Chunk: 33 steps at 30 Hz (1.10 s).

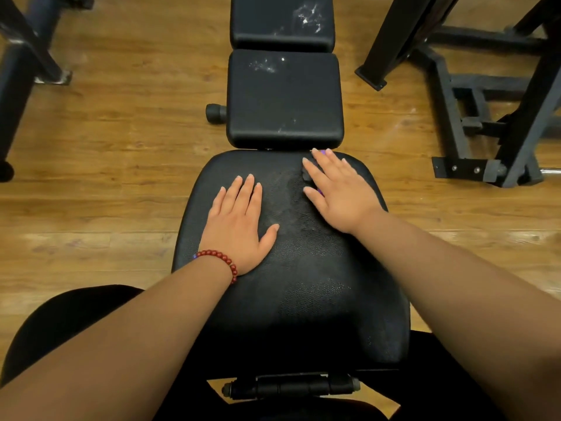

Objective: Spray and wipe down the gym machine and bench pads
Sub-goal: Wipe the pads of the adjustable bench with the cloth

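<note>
Left hand: flat on the near left of the seat pad, fingers straight and together, holding nothing; red bead bracelet at the wrist
Right hand: spread flat at the seat pad's far right corner, fingers straight, pressing down on a purple thing that is mostly hidden beneath it
Seat pad: black, with a dull smear between the two hands
Middle pad: just beyond, white flecks near its far edge
Far pad: white flecks on its right side
Machine frame: black, on the wood floor to the right
</note>
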{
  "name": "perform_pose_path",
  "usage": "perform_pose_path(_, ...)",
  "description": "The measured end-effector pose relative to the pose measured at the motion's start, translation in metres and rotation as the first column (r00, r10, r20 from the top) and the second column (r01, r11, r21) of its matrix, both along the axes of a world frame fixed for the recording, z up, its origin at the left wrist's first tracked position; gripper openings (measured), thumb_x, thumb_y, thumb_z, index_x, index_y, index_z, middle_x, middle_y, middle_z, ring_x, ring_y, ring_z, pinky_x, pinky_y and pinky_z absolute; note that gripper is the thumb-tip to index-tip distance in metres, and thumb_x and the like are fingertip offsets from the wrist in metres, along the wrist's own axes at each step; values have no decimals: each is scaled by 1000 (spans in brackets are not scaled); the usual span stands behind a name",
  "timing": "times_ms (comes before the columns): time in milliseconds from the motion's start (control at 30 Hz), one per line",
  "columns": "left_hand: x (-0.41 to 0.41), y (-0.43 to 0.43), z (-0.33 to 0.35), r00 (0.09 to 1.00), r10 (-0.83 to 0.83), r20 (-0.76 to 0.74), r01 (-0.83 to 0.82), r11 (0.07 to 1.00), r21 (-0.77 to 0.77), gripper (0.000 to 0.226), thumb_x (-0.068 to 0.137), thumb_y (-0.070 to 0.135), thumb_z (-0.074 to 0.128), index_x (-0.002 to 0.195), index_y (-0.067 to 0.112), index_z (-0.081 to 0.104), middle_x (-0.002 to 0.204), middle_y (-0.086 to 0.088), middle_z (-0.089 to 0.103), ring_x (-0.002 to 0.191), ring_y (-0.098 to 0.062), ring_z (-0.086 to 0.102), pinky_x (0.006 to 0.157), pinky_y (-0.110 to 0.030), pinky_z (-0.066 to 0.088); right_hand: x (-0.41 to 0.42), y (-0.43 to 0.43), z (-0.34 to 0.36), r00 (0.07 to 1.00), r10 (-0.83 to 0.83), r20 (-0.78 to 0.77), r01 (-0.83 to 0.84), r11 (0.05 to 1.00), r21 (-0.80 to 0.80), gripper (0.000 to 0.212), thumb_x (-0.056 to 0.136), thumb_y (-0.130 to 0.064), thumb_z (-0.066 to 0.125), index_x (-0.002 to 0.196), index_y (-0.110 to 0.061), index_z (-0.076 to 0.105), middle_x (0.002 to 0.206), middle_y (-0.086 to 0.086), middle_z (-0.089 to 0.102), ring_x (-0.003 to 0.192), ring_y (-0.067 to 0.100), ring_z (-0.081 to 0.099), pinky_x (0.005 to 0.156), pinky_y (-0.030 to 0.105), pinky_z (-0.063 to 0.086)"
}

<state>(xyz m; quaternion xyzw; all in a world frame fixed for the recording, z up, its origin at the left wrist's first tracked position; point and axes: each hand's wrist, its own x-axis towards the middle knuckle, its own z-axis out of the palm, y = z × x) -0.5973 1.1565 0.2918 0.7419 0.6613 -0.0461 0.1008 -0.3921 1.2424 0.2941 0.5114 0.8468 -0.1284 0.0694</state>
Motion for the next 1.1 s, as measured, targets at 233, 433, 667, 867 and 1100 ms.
perform_pose_path(233, 0, 0, -1, 1000, 2, -11, -2, 1000, -3, 88, 85, 63, 0, 156, 12, 8, 164, -6, 4, 151, -22, -2, 120, -38, -6, -14, -2, 3, 980, 198, 6, -198, 980, -31, 66, 100, -51, 18, 156, -17, 16, 164, 4, 8, 152, 23, 1, 120, 34, -2)
perform_pose_path(433, 1, 1, 0, 1000, 8, -9, -8, 1000, 7, 87, 85, 63, 1, 156, 12, 9, 164, -6, 6, 151, -22, 0, 120, -38, -5, -3, 1, 9, 975, 216, 55, -221, 971, 88, 61, 98, -48, 23, 147, -18, 42, 157, 7, 32, 147, 30, 25, 118, 44, 22)
perform_pose_path(667, 0, 1, -3, 1000, 16, 16, -17, 1000, 22, 85, 88, 62, 10, 154, 11, 20, 162, -8, 15, 150, -23, 8, 121, -39, 0, -44, -30, 0, 965, -262, -32, 262, 965, -13, 73, 102, -53, 23, 156, -12, -1, 164, 10, -1, 151, 24, -1, 121, 40, -2)
perform_pose_path(867, 0, 1, -3, 1000, 8, 13, -9, 1000, 19, 85, 87, 62, 8, 155, 12, 19, 163, -7, 12, 150, -22, 5, 120, -38, -3, -37, -4, -3, 1000, -27, 3, 27, 999, 26, 65, 103, -49, 28, 157, -19, 8, 165, 2, 1, 151, 24, -1, 122, 42, 2)
perform_pose_path(1100, 1, 1, -2, 1000, 8, 13, -9, 1000, 20, 86, 87, 63, 5, 155, 12, 16, 163, -6, 9, 151, -22, 3, 120, -38, -5, -16, 11, 0, 1000, 11, 4, -11, 999, 44, 59, 103, -46, 28, 156, -20, 19, 164, -2, 13, 151, 20, 8, 122, 40, 9)
